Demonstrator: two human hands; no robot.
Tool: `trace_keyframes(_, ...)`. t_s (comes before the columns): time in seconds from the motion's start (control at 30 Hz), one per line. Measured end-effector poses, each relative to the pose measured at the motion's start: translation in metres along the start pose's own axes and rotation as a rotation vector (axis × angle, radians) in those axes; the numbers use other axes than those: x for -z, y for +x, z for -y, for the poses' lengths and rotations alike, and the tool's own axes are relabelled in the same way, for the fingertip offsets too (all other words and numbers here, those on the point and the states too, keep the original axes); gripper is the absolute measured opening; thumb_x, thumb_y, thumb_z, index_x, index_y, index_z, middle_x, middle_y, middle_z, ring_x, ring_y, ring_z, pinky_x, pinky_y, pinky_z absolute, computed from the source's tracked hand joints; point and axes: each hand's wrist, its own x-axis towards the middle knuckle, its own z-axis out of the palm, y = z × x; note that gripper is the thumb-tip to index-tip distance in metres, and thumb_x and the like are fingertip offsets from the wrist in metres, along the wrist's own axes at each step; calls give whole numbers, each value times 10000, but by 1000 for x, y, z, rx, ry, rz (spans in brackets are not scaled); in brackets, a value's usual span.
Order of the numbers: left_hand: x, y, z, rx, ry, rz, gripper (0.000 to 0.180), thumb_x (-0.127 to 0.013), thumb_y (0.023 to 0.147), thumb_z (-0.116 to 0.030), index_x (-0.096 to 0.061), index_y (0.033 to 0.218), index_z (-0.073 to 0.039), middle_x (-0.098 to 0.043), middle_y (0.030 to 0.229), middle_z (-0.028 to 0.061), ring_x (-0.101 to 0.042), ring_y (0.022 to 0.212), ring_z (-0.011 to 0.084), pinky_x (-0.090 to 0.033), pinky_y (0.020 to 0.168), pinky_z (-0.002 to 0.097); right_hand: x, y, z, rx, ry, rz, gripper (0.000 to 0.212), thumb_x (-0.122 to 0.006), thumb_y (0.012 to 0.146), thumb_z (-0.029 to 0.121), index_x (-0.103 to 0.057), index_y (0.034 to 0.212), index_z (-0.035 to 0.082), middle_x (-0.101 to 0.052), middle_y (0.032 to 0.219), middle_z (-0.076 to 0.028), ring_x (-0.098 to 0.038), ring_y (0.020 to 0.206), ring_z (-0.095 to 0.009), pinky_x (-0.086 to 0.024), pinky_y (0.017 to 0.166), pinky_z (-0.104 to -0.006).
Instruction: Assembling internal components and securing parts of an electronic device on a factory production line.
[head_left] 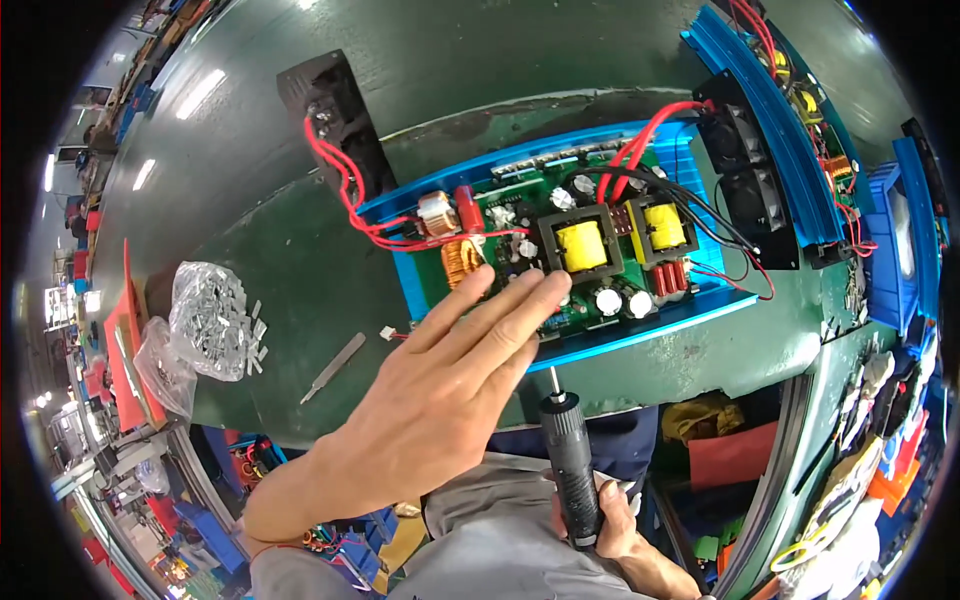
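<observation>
A green circuit board point(560, 318) sits in a blue metal housing point(640, 330) on the bench, with yellow transformers point(582, 246), a copper coil point(461, 262) and capacitors on it. My left hand point(440, 400) lies across its near left part, fingers stretched out and gripping nothing; it hides part of the board and housing edge. In my right hand point(618, 520) is a black electric screwdriver point(568, 450), held upright below the bench edge. Its bit points at the housing's near wall; whether it touches a screw cannot be made out.
Red wires link the board to a black end panel point(345, 130) at left and a black fan panel point(745, 190) at right. Another blue housing point(790, 130) stands farther right beside a blue bin point(888, 250). Tweezers point(334, 368) and a bag of small metal pieces point(212, 325) lie left.
</observation>
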Motion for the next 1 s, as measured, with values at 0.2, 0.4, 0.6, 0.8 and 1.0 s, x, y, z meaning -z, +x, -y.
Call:
trace_keyframes(0.2, 0, -2, 3, -47, 53, -56, 358, -598, 959, -25, -589, 1289, 113, -492, 1541, 165, -406, 1478, 310, -318, 1209, 484, 4, 6, 3, 6, 48, 46, 1014, -305, 942, 815, -482, 1416, -64, -583, 639, -116, -534, 518, -181, -436, 493, -300)
trace_keyframes(0.4, -11, -18, 3, -34, 87, -340, 281, -692, 886, -115, -657, 1140, -2, -492, 1518, 188, -460, 1426, 337, -331, 1202, 504, 21, -11, 1, 161, -247, -213, 858, -260, 1027, 701, -534, 1332, -53, -614, 691, -80, -564, 541, -149, -448, 511, -279)
trace_keyframes(0.6, 21, -117, 73, 592, 256, -725, 200, -694, 949, -176, -723, 1122, -79, -712, 1046, 125, -687, 939, 298, -535, 860, 389, 41, -25, -21, 313, -341, -424, 767, -242, 1041, 694, -595, 1116, 17, -618, 714, -41, -557, 575, -128, -442, 538, -277)
trace_keyframes(0.8, 0, -188, 162, 741, 284, -616, 263, -700, 970, -230, -738, 1087, 2, -659, 930, 125, -667, 863, 252, -516, 772, 370, 33, -7, -26, 317, -575, -442, 663, -274, 1064, 578, -600, 1288, 45, -649, 854, -48, -598, 715, -133, -487, 665, -300)
trace_keyframes(1.0, 6, -171, 168, 763, -25, -700, 356, -608, 1037, -317, -698, 1166, 2, -728, 1056, 108, -610, 778, 175, -472, 707, 300, 12, -5, -8, 421, -563, -130, 425, -385, 1107, 286, -481, 1432, 30, -604, 722, -189, -633, 649, -312, -474, 656, -423)
